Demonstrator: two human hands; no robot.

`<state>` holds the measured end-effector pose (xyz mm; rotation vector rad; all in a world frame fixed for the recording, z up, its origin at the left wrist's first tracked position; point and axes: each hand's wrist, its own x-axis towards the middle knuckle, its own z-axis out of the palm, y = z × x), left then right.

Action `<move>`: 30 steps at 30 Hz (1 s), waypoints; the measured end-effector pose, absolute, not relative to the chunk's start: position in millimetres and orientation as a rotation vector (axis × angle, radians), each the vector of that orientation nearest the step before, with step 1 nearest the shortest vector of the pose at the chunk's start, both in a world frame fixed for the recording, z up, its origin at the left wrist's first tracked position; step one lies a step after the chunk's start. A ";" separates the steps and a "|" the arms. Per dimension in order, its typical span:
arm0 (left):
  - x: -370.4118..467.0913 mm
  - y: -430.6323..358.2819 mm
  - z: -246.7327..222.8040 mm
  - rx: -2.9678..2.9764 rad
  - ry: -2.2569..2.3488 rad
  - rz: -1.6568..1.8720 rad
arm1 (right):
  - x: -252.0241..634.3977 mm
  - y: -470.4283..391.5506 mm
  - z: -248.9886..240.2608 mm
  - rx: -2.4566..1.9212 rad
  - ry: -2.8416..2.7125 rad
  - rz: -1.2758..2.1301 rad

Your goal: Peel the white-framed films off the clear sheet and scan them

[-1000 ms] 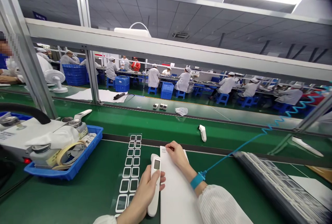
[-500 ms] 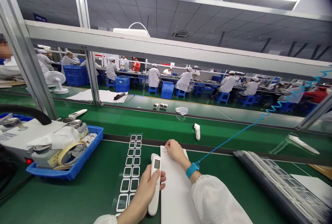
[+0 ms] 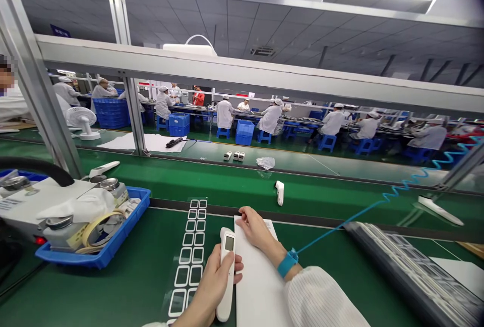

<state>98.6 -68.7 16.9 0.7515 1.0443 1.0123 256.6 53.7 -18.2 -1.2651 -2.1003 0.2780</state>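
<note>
My left hand (image 3: 217, 276) is wrapped round a white handheld thermometer (image 3: 227, 286), its small grey display facing up. Just right of it lies a long white sheet or stack of paper (image 3: 257, 291). At the far end of that paper is my right hand (image 3: 254, 226), fingers bent and pinched together near the left corner. Whatever the fingertips hold, if anything, is too small to make out. A blue wrist strap (image 3: 288, 263) with a coiled cord is on my right wrist. Left of the thermometer runs a clear strip of white-edged square frames (image 3: 192, 255).
A blue tray (image 3: 113, 246) with metal-capped bottles and a tape roll stands at left. Beyond the bench edge, a green belt carries thermometers, one being a white thermometer (image 3: 280, 193). A dark-edged stack of frame sheets (image 3: 412, 271) lies at right. Co-workers sit far behind.
The thermometers on the belt have shifted left. My right hand has turned slightly at the paper's far end, its fingertips lifting to the corner. My left hand keeps its thermometer.
</note>
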 end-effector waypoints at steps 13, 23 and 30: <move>93.6 -68.0 15.8 0.667 0.986 1.063 | 266.5 64.4 -9.1 -1.219 -1.723 0.586; 69.1 -59.8 28.5 0.719 0.764 1.218 | 223.4 -4.1 71.8 -0.795 -1.752 1.215; 74.1 -62.1 25.2 0.739 0.779 1.221 | 195.3 -27.0 57.1 -0.854 -1.841 0.965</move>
